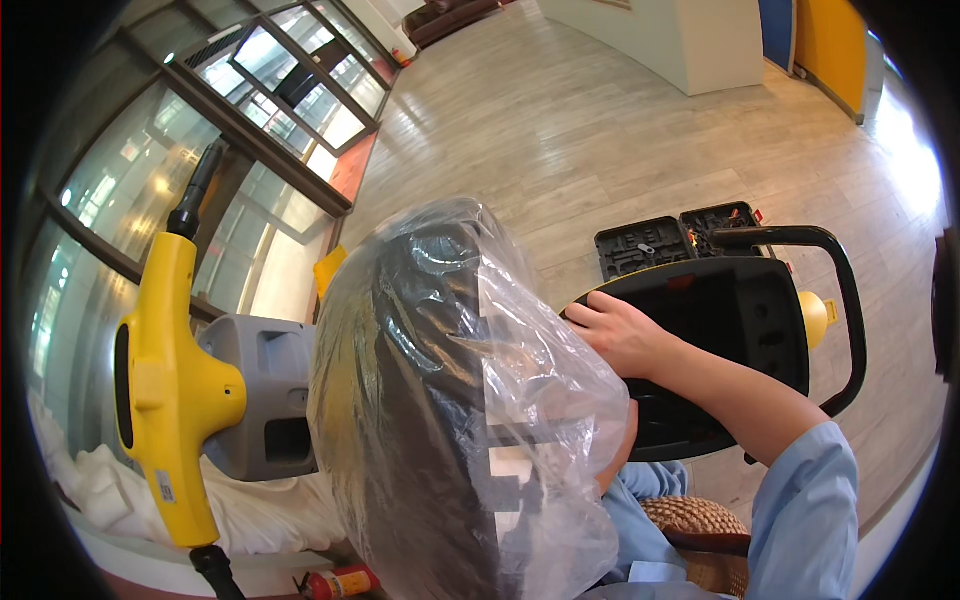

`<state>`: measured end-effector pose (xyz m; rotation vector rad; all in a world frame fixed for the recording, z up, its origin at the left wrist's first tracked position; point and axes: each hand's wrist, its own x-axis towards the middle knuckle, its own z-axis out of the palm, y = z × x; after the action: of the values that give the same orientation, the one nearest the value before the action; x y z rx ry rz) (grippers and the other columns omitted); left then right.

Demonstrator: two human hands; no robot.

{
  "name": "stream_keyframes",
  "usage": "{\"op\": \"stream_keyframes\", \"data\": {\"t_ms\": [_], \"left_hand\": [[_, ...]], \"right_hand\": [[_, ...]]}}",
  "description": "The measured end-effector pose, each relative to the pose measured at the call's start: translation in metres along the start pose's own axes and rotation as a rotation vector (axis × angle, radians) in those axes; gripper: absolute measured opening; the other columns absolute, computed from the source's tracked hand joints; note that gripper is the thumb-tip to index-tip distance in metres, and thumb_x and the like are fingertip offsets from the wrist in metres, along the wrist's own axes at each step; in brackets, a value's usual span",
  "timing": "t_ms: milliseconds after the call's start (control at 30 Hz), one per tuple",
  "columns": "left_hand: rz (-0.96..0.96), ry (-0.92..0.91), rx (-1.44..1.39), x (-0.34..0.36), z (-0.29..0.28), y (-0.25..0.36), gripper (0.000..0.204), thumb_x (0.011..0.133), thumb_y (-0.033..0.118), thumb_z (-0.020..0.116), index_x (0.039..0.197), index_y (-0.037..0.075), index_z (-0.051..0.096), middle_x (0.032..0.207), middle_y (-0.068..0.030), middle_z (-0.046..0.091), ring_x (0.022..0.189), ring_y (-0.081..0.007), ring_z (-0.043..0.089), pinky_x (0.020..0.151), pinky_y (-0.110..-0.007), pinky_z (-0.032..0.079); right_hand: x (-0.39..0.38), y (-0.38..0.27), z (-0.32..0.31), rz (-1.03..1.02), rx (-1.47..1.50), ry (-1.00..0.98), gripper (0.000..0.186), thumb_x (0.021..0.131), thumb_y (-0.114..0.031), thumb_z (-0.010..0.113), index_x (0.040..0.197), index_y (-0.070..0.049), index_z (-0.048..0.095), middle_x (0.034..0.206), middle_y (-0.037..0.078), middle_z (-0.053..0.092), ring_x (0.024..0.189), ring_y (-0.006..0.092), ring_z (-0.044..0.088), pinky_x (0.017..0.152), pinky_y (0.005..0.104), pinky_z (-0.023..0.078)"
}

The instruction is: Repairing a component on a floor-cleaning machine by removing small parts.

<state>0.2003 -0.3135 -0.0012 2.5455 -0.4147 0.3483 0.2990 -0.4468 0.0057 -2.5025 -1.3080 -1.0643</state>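
Observation:
A large, rounded dark object [420, 300] wrapped in a clear plastic bag [545, 400] fills the middle of the view, close to me. My right hand [628, 338] is at the bag's right edge, over the near rim of a black open-topped tub [700, 320]. Its fingers are bent and closed, and what they grip is hidden. The bag covers my left hand; only a strip of skin shows beside its right edge. A black curved tube handle [855, 310] rises at the tub's right side.
At left stands a yellow T-shaped machine part [170, 385] with black grips, joined to a grey housing [260, 360]. A black tool case [645, 245] lies open on the wooden floor [500, 130]. A red fire extinguisher [340, 582] and a woven seat [705, 525] are near me.

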Motion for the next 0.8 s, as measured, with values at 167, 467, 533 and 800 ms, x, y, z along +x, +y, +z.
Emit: {"op": "stream_keyframes", "data": {"t_ms": [167, 467, 533, 800], "left_hand": [[-0.024, -0.016, 0.006, 0.002, -0.005, 0.003, 0.026, 0.082, 0.017, 0.067, 0.101, 0.001, 0.064, 0.1, -0.0178, 0.064, 0.093, -0.0426, 0.061, 0.087, -0.057, 0.047], [0.021, 0.028, -0.026, -0.002, 0.0, -0.002, 0.044, 0.082, 0.017, 0.067, 0.123, 0.0, 0.063, 0.115, -0.0222, 0.065, 0.099, -0.0472, 0.06, 0.09, -0.057, 0.048], [-0.037, -0.042, -0.121, -0.002, 0.0, -0.003, 0.047, 0.082, 0.016, 0.067, 0.126, -0.001, 0.062, 0.121, -0.0237, 0.064, 0.102, -0.0492, 0.059, 0.091, -0.057, 0.048], [0.022, -0.029, 0.021, 0.001, -0.01, 0.004, 0.042, 0.084, 0.02, 0.067, 0.121, 0.001, 0.065, 0.117, -0.0213, 0.065, 0.103, -0.044, 0.061, 0.091, -0.058, 0.047]], "right_hand": [[0.0, 0.001, 0.0, 0.03, 0.063, 0.054, 0.009, 0.077, -0.022, 0.069, 0.08, -0.014, 0.067, 0.096, -0.002, 0.058, 0.094, 0.0157, 0.059, 0.079, 0.0302, 0.048], [-0.004, -0.012, -0.012, 0.084, 0.085, -0.062, 0.012, 0.079, -0.021, 0.068, 0.075, -0.012, 0.061, 0.074, -0.001, 0.062, 0.077, 0.0172, 0.065, 0.075, 0.0306, 0.051], [-0.005, -0.011, -0.015, 0.103, 0.073, -0.154, 0.012, 0.079, -0.021, 0.068, 0.075, -0.012, 0.062, 0.073, -0.001, 0.064, 0.076, 0.0172, 0.066, 0.073, 0.0304, 0.051], [-0.008, -0.011, -0.01, 0.038, -0.129, -0.183, 0.012, 0.079, -0.022, 0.067, 0.074, -0.012, 0.061, 0.072, -0.001, 0.06, 0.069, 0.0166, 0.062, 0.068, 0.0309, 0.046]]}}
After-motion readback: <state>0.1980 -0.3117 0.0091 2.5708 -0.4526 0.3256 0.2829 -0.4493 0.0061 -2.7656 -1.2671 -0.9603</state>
